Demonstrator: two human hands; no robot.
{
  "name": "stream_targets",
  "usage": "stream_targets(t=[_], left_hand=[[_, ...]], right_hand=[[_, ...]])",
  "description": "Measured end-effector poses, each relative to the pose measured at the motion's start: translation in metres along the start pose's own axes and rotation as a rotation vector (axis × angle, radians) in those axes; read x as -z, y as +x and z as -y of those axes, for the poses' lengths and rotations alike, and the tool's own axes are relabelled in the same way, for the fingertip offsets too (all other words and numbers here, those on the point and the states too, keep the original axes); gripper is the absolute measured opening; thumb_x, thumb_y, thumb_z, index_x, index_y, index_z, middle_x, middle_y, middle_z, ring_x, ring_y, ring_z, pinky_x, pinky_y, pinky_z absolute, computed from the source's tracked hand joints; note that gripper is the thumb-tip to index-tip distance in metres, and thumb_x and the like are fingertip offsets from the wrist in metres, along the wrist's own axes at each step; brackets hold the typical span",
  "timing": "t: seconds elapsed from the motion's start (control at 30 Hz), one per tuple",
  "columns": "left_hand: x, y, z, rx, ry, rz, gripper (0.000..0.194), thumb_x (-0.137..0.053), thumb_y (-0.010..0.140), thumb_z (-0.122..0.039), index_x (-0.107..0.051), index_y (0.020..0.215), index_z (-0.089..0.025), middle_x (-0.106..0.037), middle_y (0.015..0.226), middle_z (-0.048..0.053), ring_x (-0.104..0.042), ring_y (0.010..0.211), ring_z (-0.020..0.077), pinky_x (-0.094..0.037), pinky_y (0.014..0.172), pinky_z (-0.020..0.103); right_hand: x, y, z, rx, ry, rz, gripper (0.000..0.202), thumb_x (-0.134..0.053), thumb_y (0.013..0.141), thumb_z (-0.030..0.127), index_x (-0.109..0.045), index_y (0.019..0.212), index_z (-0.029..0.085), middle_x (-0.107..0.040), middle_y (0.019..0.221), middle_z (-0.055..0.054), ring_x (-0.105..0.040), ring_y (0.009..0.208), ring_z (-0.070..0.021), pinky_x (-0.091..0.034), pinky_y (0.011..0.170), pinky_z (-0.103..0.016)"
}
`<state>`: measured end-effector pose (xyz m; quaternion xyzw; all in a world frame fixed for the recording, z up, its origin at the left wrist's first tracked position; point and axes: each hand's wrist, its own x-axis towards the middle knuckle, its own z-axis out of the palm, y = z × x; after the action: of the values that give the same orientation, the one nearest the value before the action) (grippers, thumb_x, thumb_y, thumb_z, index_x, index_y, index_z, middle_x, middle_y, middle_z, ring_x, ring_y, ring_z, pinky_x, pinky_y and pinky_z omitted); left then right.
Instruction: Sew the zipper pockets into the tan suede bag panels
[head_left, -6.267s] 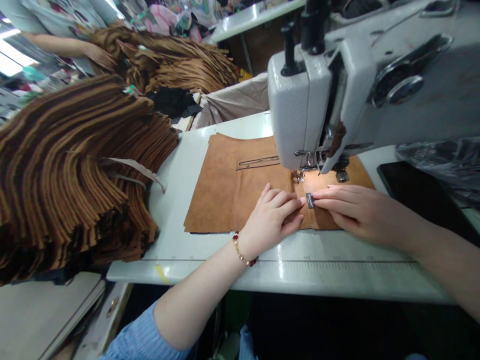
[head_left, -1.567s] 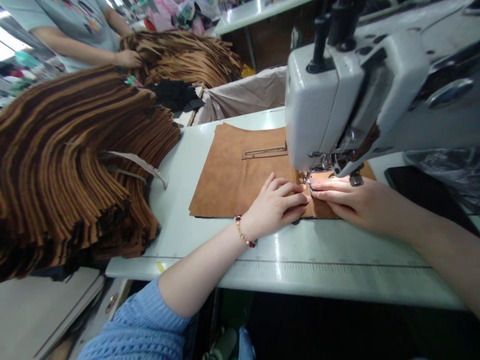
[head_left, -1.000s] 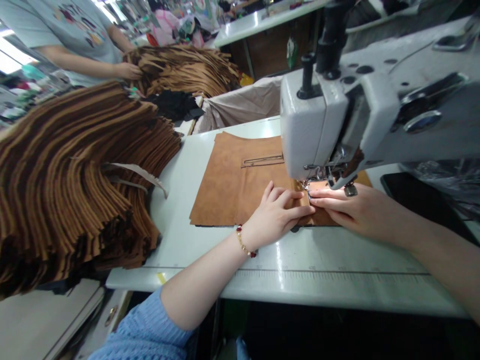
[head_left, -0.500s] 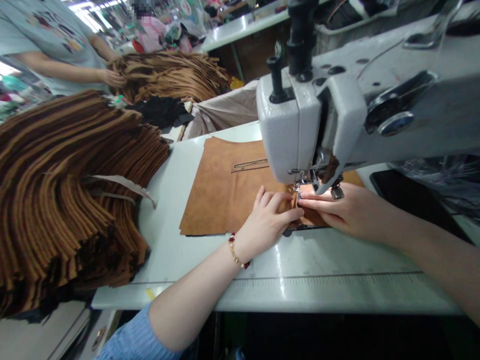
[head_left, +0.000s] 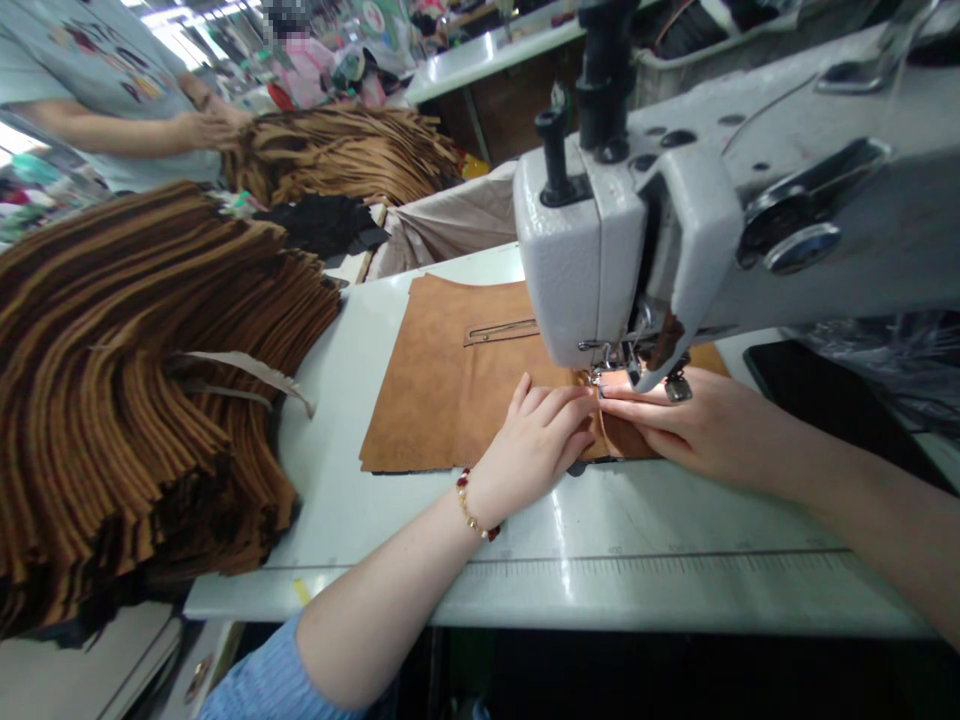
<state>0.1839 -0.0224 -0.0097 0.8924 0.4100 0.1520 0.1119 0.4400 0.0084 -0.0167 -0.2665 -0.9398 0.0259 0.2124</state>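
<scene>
Fingers point(head_left: 559, 405) of the person's left hand point(head_left: 529, 437) bend loosely, slightly apart, on the brown panel point(head_left: 416, 390); those of the right hand point(head_left: 705, 420) stretch out flat, side by side. The panel lies beneath both — spread on the table point(head_left: 330, 500), a seam between the fingertips — partly under the sewing machine point(head_left: 562, 270).

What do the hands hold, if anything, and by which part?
No grip shows: the left hand and right hand rest on the panel, near the presser foot.
</scene>
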Motion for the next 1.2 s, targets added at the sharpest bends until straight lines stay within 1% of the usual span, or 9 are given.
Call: stream_targets(t=[0.1, 0.2, 0.33, 0.43, 0.57, 0.67, 0.73, 0.97, 1.2], left_hand=[[0.002, 0.001, -0.001, 0.035, -0.058, 0.007, 0.032, -0.049, 0.104, -0.03, -0.052, 0.134, -0.021, -0.066, 0.129, 0.007, -0.056, 0.12, 0.0227, -0.024, 0.123, 0.058], [0.003, 0.001, 0.001, 0.03, -0.076, 0.005, 0.029, -0.05, 0.103, -0.029, -0.056, 0.132, -0.023, -0.065, 0.132, 0.006, -0.056, 0.121, 0.0223, -0.027, 0.123, 0.055], [0.003, 0.001, 0.003, 0.026, -0.06, 0.019, 0.029, -0.05, 0.104, -0.031, -0.059, 0.13, -0.023, -0.065, 0.135, 0.004, -0.055, 0.122, 0.0225, -0.024, 0.124, 0.056], [0.003, 0.0, 0.006, 0.0, -0.041, 0.038, 0.029, -0.049, 0.105, -0.034, -0.062, 0.129, -0.026, -0.063, 0.138, 0.003, -0.054, 0.123, 0.0229, -0.022, 0.123, 0.058], [0.005, -0.001, 0.008, -0.035, -0.018, 0.052, 0.028, -0.049, 0.105, -0.036, -0.067, 0.125, -0.029, -0.06, 0.142, 0.003, -0.052, 0.126, 0.0235, -0.025, 0.122, 0.057], [0.007, 0.0, 0.008, -0.044, 0.005, 0.069, 0.029, -0.048, 0.105, -0.035, -0.067, 0.126, -0.029, -0.06, 0.144, 0.003, -0.052, 0.126, 0.0238, -0.026, 0.122, 0.057], [0.008, 0.0, 0.007, -0.052, 0.021, 0.077, 0.03, -0.046, 0.105, -0.035, -0.067, 0.126, -0.028, -0.06, 0.143, 0.003, -0.052, 0.127, 0.0239, -0.024, 0.123, 0.058], [0.007, 0.0, 0.007, -0.074, 0.053, 0.091, 0.031, -0.044, 0.106, -0.035, -0.064, 0.129, -0.028, -0.059, 0.145, 0.0, -0.051, 0.128, 0.024, -0.02, 0.125, 0.058], [0.01, 0.001, 0.006, -0.094, 0.092, 0.122, 0.032, -0.043, 0.106, -0.036, -0.065, 0.129, -0.029, -0.058, 0.146, 0.002, -0.05, 0.128, 0.0247, -0.023, 0.122, 0.06]], right_hand=[[0.001, -0.001, 0.0, -0.016, 0.019, 0.017, 0.047, -0.053, 0.094, 0.014, -0.059, 0.14, 0.023, -0.058, 0.146, -0.007, -0.061, 0.124, -0.0248, -0.051, 0.1, -0.04], [0.004, 0.001, 0.0, -0.015, 0.053, 0.03, 0.048, -0.051, 0.096, 0.015, -0.057, 0.142, 0.025, -0.058, 0.146, -0.006, -0.061, 0.124, -0.0234, -0.05, 0.102, -0.039], [0.008, 0.002, -0.001, 0.023, 0.11, 0.052, 0.041, -0.049, 0.098, 0.018, -0.062, 0.137, 0.023, -0.061, 0.142, -0.007, -0.062, 0.122, -0.0218, -0.049, 0.103, -0.037], [0.012, 0.0, -0.003, 0.029, 0.136, 0.038, 0.037, -0.051, 0.098, 0.019, -0.066, 0.132, 0.022, -0.064, 0.138, -0.008, -0.064, 0.118, -0.0218, -0.05, 0.099, -0.035], [0.016, -0.002, -0.004, -0.007, 0.131, 0.022, 0.032, -0.051, 0.098, 0.019, -0.069, 0.125, 0.021, -0.068, 0.131, -0.009, -0.067, 0.108, -0.0209, -0.052, 0.09, -0.032], [0.014, -0.002, -0.004, 0.015, 0.114, 0.01, 0.034, -0.05, 0.098, 0.017, -0.067, 0.127, 0.021, -0.071, 0.124, -0.007, -0.067, 0.102, -0.0194, -0.051, 0.091, -0.032], [0.012, -0.001, -0.003, 0.029, 0.1, 0.002, 0.036, -0.05, 0.097, 0.016, -0.065, 0.13, 0.021, -0.072, 0.122, -0.006, -0.067, 0.104, -0.0197, -0.05, 0.093, -0.032], [0.007, -0.001, -0.001, 0.01, 0.083, -0.013, 0.039, -0.052, 0.096, 0.015, -0.065, 0.132, 0.023, -0.067, 0.134, -0.005, -0.065, 0.113, -0.0207, -0.05, 0.096, -0.033], [0.003, -0.001, -0.001, -0.015, 0.068, -0.031, 0.036, -0.054, 0.095, 0.016, -0.067, 0.128, 0.025, -0.064, 0.139, -0.004, -0.065, 0.115, -0.0206, -0.051, 0.098, -0.034]])
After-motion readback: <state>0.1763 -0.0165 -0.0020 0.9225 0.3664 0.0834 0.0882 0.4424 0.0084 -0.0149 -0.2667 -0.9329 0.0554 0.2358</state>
